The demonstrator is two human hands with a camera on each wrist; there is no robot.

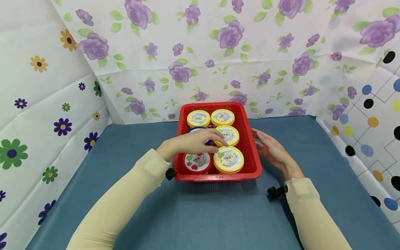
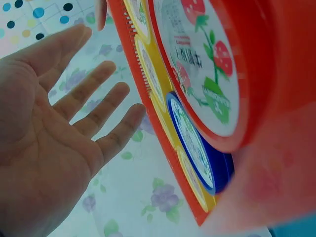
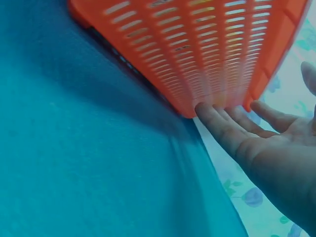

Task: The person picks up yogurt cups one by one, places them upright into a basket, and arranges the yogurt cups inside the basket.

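A red plastic basket (image 1: pixel 218 177) with slotted walls (image 3: pixel 187 54) holds several round lidded tubs. Most have yellow lids, such as the front-right yellow-lidded tub (image 1: pixel 229 159). At the front left is a red-lidded tub (image 1: pixel 197 163) with strawberries printed on its lid. Behind it, a blue-lidded tub (image 2: pixel 195 143) is mostly covered by my left hand in the head view. My left hand (image 1: pixel 197 140) hovers palm-down over the tubs, fingers apart and holding nothing. My right hand (image 1: pixel 272 149) is at the basket's right wall, its fingertips (image 3: pixel 203 109) close against it; contact is unclear.
The basket sits on a blue-cloth table (image 1: pixel 212 215), near the back. A floral curtain (image 1: pixel 200 55) rises behind it. Patterned sheets hang at the left (image 1: pixel 47 121) and right. Black wrist straps (image 1: pixel 277 191) show on both sleeves.
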